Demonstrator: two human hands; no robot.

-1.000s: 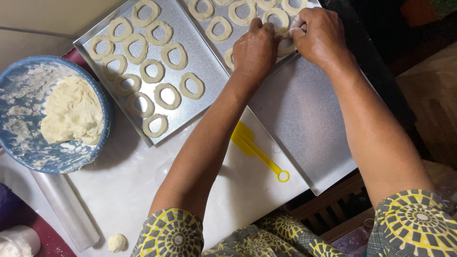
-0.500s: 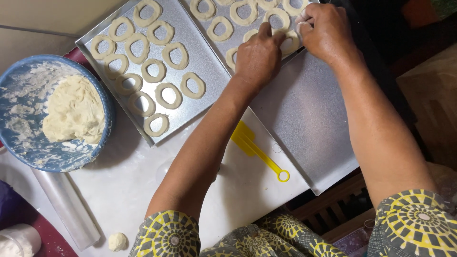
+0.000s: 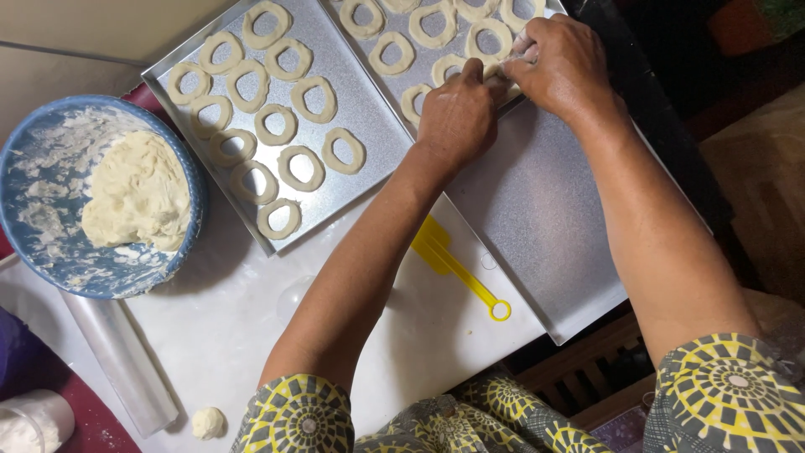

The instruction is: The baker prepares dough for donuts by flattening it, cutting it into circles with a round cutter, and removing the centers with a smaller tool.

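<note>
My left hand [image 3: 457, 117] and my right hand [image 3: 560, 65] meet over a dough ring [image 3: 501, 77] on the right metal baking tray [image 3: 537, 210]. Both hands pinch that ring, which is mostly hidden under my fingers. Several pale dough rings [image 3: 394, 52] lie in rows on the far part of this tray. The near half of the tray is bare metal. A second tray [image 3: 369, 126] to the left holds several more dough rings [image 3: 303, 168].
A blue bowl [image 3: 33, 252] with a lump of dough [image 3: 134, 197] stands at the left. A yellow plastic tool [image 3: 457, 267] lies on the white sheet [image 3: 226, 327]. A clear rolling pin [image 3: 122, 361], a small dough ball [image 3: 207, 422] and a white container [image 3: 29, 419] sit near the bottom left.
Both hands have stayed on the same ring at the far part of the right tray, with the fingers shifting slightly. The view has drifted a little.
</note>
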